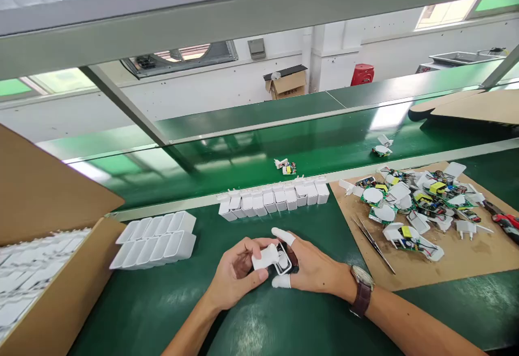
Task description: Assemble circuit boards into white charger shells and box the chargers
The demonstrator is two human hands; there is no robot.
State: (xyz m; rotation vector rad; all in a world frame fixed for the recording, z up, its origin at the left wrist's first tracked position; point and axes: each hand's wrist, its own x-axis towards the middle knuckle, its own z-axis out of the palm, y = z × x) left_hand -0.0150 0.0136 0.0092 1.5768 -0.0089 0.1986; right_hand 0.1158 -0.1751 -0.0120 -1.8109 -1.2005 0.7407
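In front of me, my left hand [241, 269] pinches a small white plastic end cover [265, 257] between thumb and fingers. My right hand [314, 264], with white finger cots on two fingers and a watch on the wrist, grips a white charger housing [284, 270] whose open end faces me. The cover is tilted at the housing's mouth; a round white part shows inside, and the rest of the interior is hidden. Just beyond my hands stands a row of white housings [270, 201] with pieces at their tops.
Open white housings [174, 245] stand in two rows at left, beside a cardboard box [77, 285] of white parts. On a cardboard sheet [438, 275] at right lie circuit boards [421, 196], tweezers [375, 245] and red-handled pliers [505, 221]. A loose board assembly [288, 169] rests on the green belt [227, 164].
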